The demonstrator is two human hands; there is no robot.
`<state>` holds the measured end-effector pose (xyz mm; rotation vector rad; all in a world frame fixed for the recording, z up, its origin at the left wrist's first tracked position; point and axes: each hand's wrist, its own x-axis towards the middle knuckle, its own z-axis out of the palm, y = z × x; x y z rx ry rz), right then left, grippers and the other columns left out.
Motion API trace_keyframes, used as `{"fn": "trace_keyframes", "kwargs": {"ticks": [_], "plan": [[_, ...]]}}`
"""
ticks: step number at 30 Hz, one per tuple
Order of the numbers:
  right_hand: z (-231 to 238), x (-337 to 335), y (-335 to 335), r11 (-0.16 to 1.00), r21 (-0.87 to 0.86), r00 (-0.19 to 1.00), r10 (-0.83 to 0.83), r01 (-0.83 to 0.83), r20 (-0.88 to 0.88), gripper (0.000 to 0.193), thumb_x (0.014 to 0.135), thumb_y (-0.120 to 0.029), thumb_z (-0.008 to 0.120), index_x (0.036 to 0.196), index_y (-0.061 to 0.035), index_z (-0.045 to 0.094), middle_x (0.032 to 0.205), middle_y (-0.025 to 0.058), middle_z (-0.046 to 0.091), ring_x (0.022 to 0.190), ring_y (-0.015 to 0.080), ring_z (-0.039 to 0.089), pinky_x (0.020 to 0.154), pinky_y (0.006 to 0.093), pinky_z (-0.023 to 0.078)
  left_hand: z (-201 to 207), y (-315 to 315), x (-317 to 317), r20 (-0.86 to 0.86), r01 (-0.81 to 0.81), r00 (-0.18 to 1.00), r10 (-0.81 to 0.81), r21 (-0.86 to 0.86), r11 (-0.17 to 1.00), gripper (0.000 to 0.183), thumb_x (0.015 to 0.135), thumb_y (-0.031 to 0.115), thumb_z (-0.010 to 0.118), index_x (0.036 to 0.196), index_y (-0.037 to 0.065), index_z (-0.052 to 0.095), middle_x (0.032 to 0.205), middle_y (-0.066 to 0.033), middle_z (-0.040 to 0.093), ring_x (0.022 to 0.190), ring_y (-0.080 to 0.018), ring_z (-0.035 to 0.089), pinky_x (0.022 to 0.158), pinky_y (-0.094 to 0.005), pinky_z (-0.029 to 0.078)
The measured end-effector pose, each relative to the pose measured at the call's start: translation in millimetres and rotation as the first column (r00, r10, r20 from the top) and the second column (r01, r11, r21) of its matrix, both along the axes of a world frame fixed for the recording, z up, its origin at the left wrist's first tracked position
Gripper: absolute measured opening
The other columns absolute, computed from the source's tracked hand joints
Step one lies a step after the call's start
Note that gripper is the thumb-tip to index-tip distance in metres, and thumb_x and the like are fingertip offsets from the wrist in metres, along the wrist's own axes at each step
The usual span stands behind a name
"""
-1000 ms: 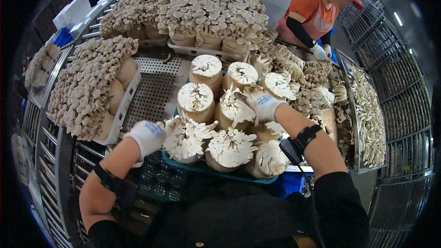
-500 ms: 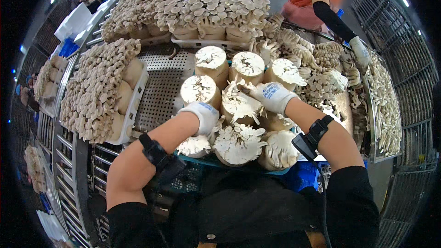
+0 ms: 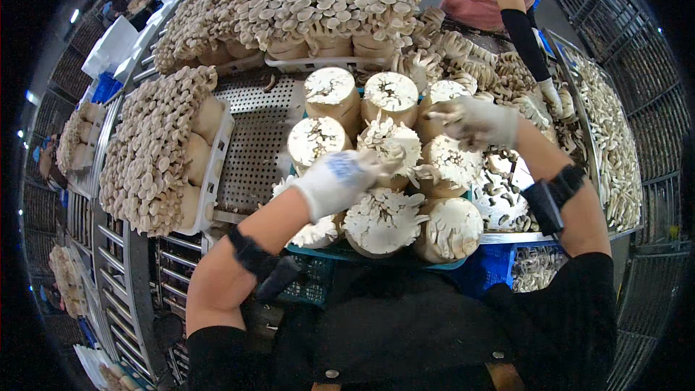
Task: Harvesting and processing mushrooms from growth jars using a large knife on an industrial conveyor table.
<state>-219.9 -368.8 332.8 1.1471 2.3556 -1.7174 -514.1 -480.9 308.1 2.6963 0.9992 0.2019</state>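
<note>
In front of me stand several round mushroom blocks in a teal crate. Their tops are white, with cut stubs and short stems. My white-gloved left hand reaches over the middle block, its fingers closed at the small stems on top. Raised over the right-hand blocks, my gloved right hand has its fingers curled around small brownish mushroom pieces; motion smears them somewhat. A cut-topped block sits just below that hand.
Trays of uncut mushrooms stand at left and at the back. Picked mushroom clusters lie at back right. A co-worker's gloved hand works near a long mushroom tray. A blue bin sits below the table edge.
My right hand has lifted from the middle block and moved right. My left hand has moved right and up, from the left blocks to the middle one. The co-worker's arm has come lower.
</note>
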Motion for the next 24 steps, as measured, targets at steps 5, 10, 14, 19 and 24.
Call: {"fn": "trace_keyframes", "kwargs": {"ticks": [5,10,14,19,24], "plan": [[20,1,-63,0.757,-0.529,0.764,-0.581,0.382,-0.280,0.052,0.087,-0.014,0.060,0.133,0.0002,0.042,0.074,-0.0035,0.054,0.055,0.0057,0.056,0.050,0.0181,0.053,-1,30,60,-0.444,0.060,0.891,-0.092,-0.086,0.994,0.031,0.087,0.018,0.054,0.116,0.013,0.062,0.101,-0.0103,0.066,0.091,-0.0258,0.066,0.073,-0.0386,0.054],[-30,67,-128,0.720,-0.527,0.589,-0.684,0.452,-0.430,0.050,0.089,-0.018,0.059,0.132,0.0025,0.044,0.076,-0.0028,0.058,0.062,0.0064,0.061,0.055,0.0197,0.053,-18,20,107,-0.576,0.041,0.818,-0.007,0.045,0.998,0.033,0.087,0.023,0.055,0.112,0.002,0.060,0.099,-0.0113,0.067,0.089,-0.0234,0.067,0.070,-0.0376,0.054],[-67,175,-200,0.437,-0.576,0.278,-0.896,0.690,-0.347,0.053,0.089,-0.017,0.058,0.135,0.0021,0.039,0.074,-0.0015,0.057,0.052,0.0129,0.063,0.040,0.0198,0.049,-45,35,80,-0.273,0.207,0.950,-0.154,0.178,0.962,0.027,0.084,0.017,0.053,0.107,0.004,0.061,0.091,-0.0124,0.066,0.085,-0.0262,0.065,0.073,-0.0364,0.053],[-69,274,-308,0.151,-0.565,-0.069,-0.935,0.811,-0.348,0.042,0.090,-0.016,0.056,0.126,0.0035,0.048,0.076,-0.0033,0.053,0.062,0.0061,0.051,0.055,0.0211,0.049,-22,45,65,0.073,-0.065,0.993,0.094,-0.335,0.940,0.026,0.082,0.021,0.059,0.100,0.003,0.065,0.096,-0.0132,0.067,0.088,-0.0275,0.065,0.078,-0.0342,0.051],[-109,362,-381,-0.029,-0.473,-0.223,-0.907,0.881,-0.358,0.033,0.090,-0.009,0.054,0.120,0.0052,0.053,0.095,0.0025,0.053,0.092,0.0115,0.053,0.080,0.0289,0.049,24,40,221,0.149,0.016,0.986,0.073,-0.525,0.851,0.027,0.084,0.017,0.058,0.106,0.003,0.066,0.085,-0.0104,0.068,0.072,-0.0185,0.064,0.071,-0.0298,0.051]]}}
